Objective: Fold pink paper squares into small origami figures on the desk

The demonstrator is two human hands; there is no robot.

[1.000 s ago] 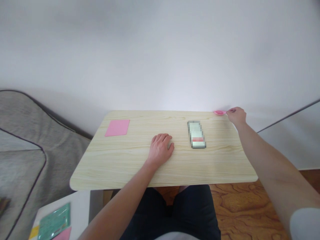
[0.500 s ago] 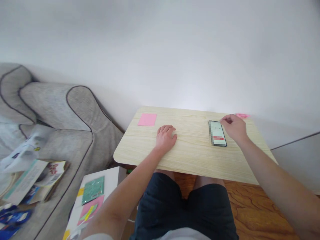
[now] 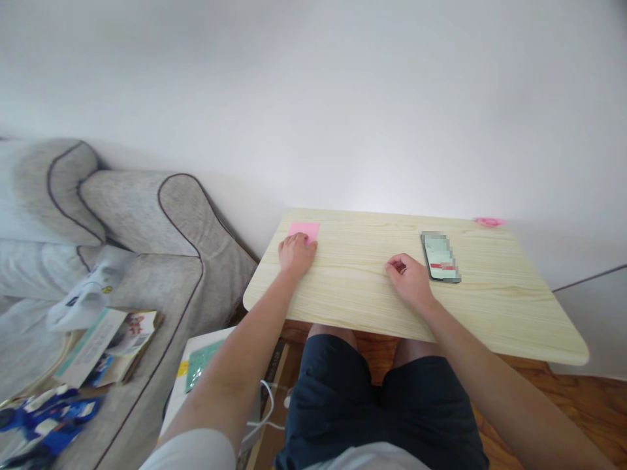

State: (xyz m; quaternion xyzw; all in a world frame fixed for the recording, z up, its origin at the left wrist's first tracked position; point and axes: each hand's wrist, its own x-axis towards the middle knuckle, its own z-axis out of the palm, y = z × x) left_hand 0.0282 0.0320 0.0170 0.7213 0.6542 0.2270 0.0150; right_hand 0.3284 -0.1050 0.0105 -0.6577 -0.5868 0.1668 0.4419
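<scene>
Bare desk point(image 3: 350, 238) lies open between the left hand point(image 3: 297, 253) and the right hand point(image 3: 409, 279), wide enough for fingers to pass. The phone point(image 3: 441, 256) blocks the way just right of the right hand; the wall point(image 3: 392, 111) bounds the far edge.

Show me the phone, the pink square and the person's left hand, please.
Phone point(image 3: 440, 255): head view, middle of its screen.
Pink square point(image 3: 308, 229): head view, its uncovered upper part.
Left hand point(image 3: 296, 254): head view, back of the hand.

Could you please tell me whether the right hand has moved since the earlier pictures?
Yes: the right hand has moved left past the phone, from its right side to its left.
</scene>
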